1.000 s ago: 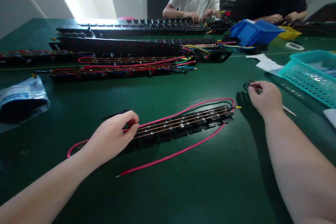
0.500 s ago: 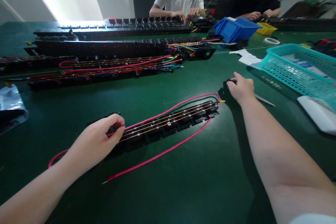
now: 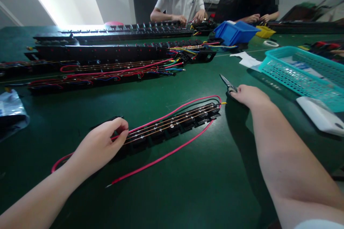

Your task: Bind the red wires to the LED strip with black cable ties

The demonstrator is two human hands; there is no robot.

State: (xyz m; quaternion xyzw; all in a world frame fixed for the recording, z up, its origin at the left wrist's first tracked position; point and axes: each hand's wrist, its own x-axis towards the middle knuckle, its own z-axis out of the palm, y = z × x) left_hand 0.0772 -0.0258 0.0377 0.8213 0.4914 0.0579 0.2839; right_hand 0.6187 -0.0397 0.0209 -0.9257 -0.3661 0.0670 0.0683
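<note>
A narrow black strip [image 3: 177,121] with thin copper-coloured rods and shiny solder points lies slanting across the green table. One red wire [image 3: 161,118] runs along its far side, loops round the right end and comes back on the near side to a bare tip. At the strip's left part my left hand [image 3: 107,137] is closed, thumb and forefinger pinching the red wire where it passes between them. Beyond the strip's right end, my right hand [image 3: 249,96] is closed round the dark handles of scissors [image 3: 228,84], their blades pointing away to the upper left.
Long black wired assemblies [image 3: 107,52] lie across the back. On the right are a turquoise basket [image 3: 301,78], a white object [image 3: 319,114], white paper [image 3: 247,59] and a blue bin [image 3: 236,33]. A silvery bag [image 3: 12,111] sits at left. Two people work opposite.
The scissors have turned round in my right hand: their blades pointed right and toward me, and now point away to the left. My left hand has stayed in place.
</note>
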